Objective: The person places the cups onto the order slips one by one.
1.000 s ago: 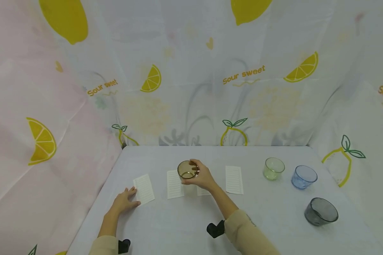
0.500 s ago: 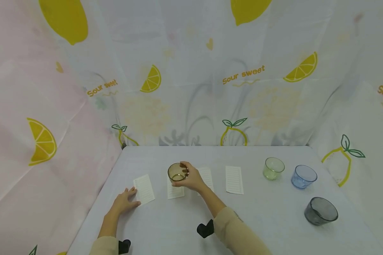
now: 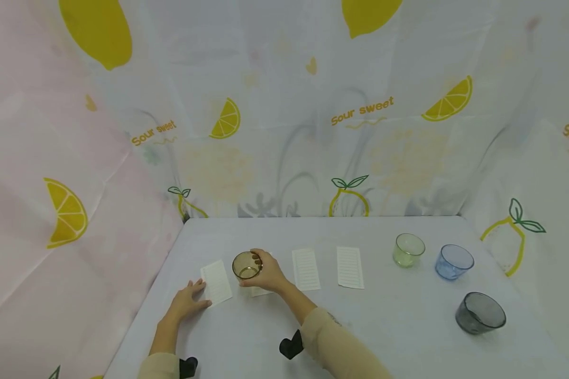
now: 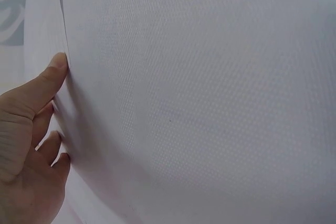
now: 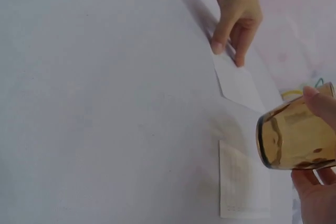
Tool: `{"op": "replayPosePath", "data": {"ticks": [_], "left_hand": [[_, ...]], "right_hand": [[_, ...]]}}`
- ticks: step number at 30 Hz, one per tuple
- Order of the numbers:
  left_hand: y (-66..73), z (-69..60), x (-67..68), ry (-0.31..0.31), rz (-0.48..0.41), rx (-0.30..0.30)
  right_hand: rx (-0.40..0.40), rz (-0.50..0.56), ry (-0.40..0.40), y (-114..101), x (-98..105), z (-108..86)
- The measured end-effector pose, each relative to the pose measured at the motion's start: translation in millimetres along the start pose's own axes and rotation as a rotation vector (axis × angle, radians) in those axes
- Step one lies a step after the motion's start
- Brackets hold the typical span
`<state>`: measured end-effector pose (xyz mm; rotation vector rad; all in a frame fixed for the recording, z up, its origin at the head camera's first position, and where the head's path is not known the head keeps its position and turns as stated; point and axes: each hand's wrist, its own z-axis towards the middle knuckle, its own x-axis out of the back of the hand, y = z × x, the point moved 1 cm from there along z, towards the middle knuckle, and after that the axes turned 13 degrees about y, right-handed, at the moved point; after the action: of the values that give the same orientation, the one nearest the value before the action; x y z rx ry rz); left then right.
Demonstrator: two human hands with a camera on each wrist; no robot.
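Observation:
An amber glass cup (image 3: 247, 266) is gripped at its side by my right hand (image 3: 267, 273), above the table between the leftmost paper and the second one. The right wrist view shows the cup (image 5: 296, 135) raised off the surface, thumb on one side and fingers on the other. My left hand (image 3: 187, 302) rests with spread fingers at the left edge of the leftmost lined paper (image 3: 216, 283). In the left wrist view the thumb of that hand (image 4: 37, 124) touches the paper's edge. The second paper (image 3: 262, 291) is partly hidden by the right hand.
Two more lined papers (image 3: 306, 269) (image 3: 350, 267) lie right of centre on the white table (image 3: 384, 326). At the right stand a green glass cup (image 3: 408, 250), a blue one (image 3: 454, 261) and a dark grey one (image 3: 480, 313). Lemon-print cloth (image 3: 275, 79) hangs behind.
My right hand has carried the amber cup leftward, from beside the third paper, across the second, toward the leftmost. The left hand has stayed at the leftmost paper.

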<state>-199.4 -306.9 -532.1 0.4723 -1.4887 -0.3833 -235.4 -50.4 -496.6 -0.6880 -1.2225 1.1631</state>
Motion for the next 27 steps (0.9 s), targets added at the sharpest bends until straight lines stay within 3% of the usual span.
{"op": "replayPosePath", "data": {"ticks": [9,17,27], "left_hand": [[-3.7,-0.1,-1.7,0.019,-0.001,-0.023],[-1.0,-0.2,-0.3,0.025,0.005,-0.032],[-1.5,-0.1,0.3,0.025,0.0,-0.043]], "right_hand": [[0.004,-0.058,-0.028,-1,-24,-4.2],[0.012,-0.117,0.0,-9,-34,2.3],[-0.017,-0.147,-0.031,-7,-42,4.3]]}}
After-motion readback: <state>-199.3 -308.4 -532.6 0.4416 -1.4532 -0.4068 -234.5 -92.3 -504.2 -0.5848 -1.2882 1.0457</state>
